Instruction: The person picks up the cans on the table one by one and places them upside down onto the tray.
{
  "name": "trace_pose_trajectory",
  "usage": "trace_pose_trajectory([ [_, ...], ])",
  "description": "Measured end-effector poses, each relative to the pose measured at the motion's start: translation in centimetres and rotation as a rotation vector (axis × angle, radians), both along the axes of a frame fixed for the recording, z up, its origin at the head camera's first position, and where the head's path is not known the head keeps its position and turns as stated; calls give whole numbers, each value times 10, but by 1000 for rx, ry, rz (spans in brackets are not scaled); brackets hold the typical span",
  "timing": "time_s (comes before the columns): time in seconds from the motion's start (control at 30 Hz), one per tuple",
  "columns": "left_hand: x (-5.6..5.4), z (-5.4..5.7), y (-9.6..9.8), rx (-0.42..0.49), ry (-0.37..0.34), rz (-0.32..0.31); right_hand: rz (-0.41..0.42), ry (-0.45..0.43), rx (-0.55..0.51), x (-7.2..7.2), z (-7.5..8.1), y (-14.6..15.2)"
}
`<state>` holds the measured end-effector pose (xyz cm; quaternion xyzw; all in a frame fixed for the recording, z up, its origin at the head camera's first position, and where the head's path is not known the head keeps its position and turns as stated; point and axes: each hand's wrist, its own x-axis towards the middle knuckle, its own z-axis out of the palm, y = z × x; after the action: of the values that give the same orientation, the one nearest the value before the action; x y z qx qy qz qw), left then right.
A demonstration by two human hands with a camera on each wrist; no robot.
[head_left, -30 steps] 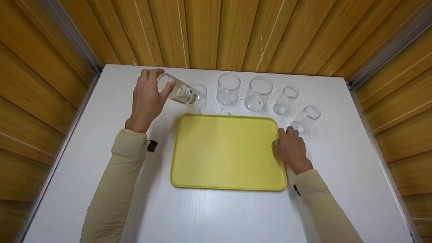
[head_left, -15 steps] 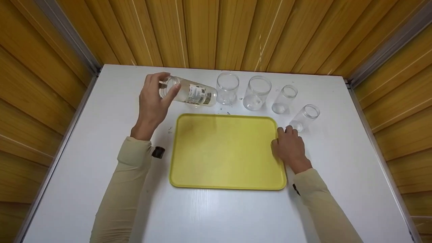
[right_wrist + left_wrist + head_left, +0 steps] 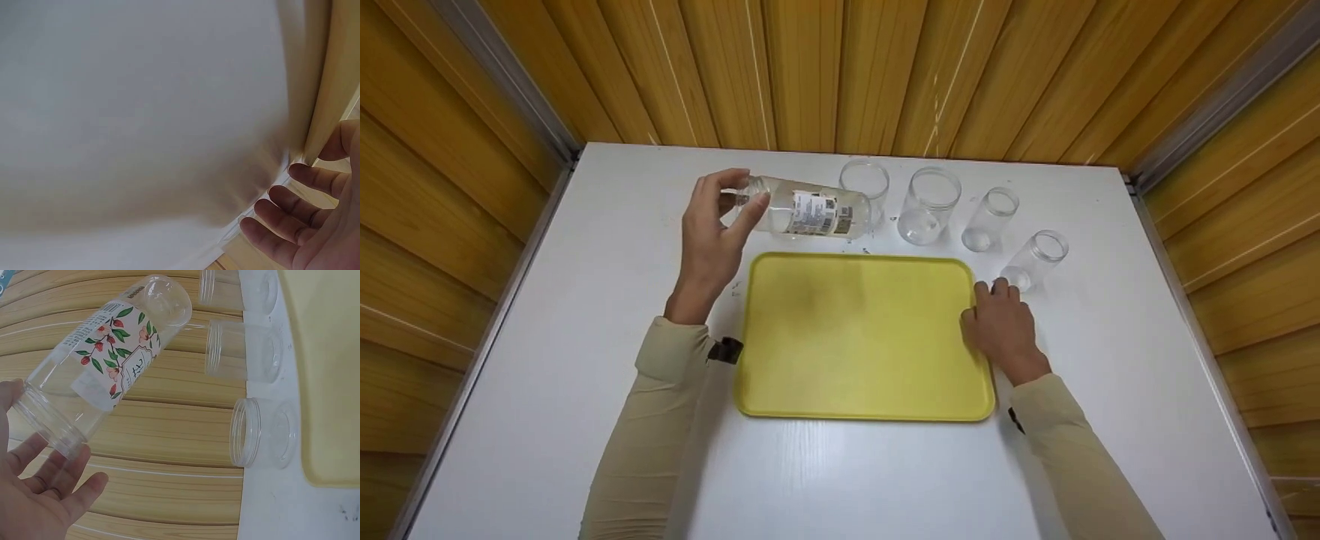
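My left hand (image 3: 712,236) grips a tall clear plastic jar (image 3: 817,210) by its threaded neck, thumb on the near side. The jar lies almost level above the table, its mouth toward my palm and its base pointing right. Its floral label (image 3: 115,354) faces the left wrist camera. My right hand (image 3: 1003,330) rests at the right rim of the yellow tray (image 3: 862,337), its thumb at the rim. Its fingers (image 3: 281,222) lie loosely bent beside it, with the fingertips near a small clear jar (image 3: 1035,261).
Along the back stand a slim clear jar (image 3: 990,221) and two wider ones, a right one (image 3: 930,206) and a left one (image 3: 864,180) partly behind the held jar. Another short clear jar (image 3: 264,433) shows in the left wrist view. Wood-patterned walls (image 3: 810,75) enclose the white table (image 3: 840,480).
My left hand has moved right and slightly nearer, turning the jar from a downward tilt to almost level. The right hand stays at the tray's edge.
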<state>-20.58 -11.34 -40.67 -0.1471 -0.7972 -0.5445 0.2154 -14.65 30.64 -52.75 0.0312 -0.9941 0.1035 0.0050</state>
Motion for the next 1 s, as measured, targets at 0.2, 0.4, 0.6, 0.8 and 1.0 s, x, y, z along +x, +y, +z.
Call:
trace_pose_trajectory([
  [0.2, 5, -5, 4, 90, -70, -16, -6, -7, -16, 1, -1, 0],
  [0.4, 8, -8, 8, 172, -131, -41, -12, -6, -18, 0, -4, 1],
  [0.6, 12, -11, 11, 244, -177, -64, -17, -8, -20, -1, -4, 2],
  [0.8, 15, -13, 12, 275, -206, -57, -14, -9, -22, -2, -3, 1],
  [1.0, 17, -16, 14, 303, -229, -68, -15, -19, -26, -1, -1, 1],
])
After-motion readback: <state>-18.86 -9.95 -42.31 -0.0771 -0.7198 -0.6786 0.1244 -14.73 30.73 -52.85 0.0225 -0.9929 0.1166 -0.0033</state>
